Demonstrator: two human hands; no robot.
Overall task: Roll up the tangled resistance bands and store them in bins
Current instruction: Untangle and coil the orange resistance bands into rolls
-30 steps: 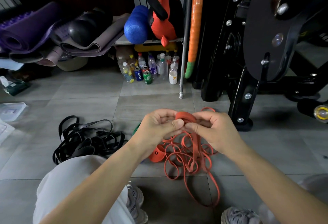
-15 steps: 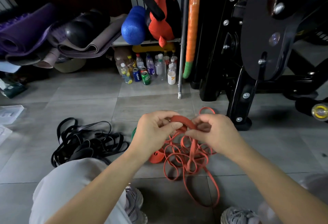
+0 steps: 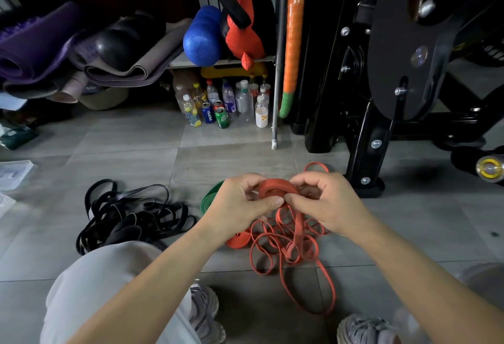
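Observation:
A small coil of orange resistance band [image 3: 275,188] sits between both hands above the floor. My left hand [image 3: 240,201] pinches its left side with thumb and fingers. My right hand [image 3: 327,204] pinches the right side, fingers curled. From the coil the band hangs down into a loose orange tangle [image 3: 289,245] on the tiles. A rolled orange band [image 3: 237,240] lies under my left wrist. A rolled green band [image 3: 211,198] shows behind my left hand. A black tangle of bands [image 3: 128,214] lies to the left.
Bottles and cans [image 3: 223,103] stand at the back under a shelf with a blue foam roller [image 3: 201,35] and rolled mats [image 3: 41,49]. A black machine frame [image 3: 381,98] fills the right. A clear plastic container [image 3: 13,173] lies far left. My knee and shoes are below.
Both hands have kept turning the orange coil, and it looks a little larger and rounder. The green roll now shows behind my left hand.

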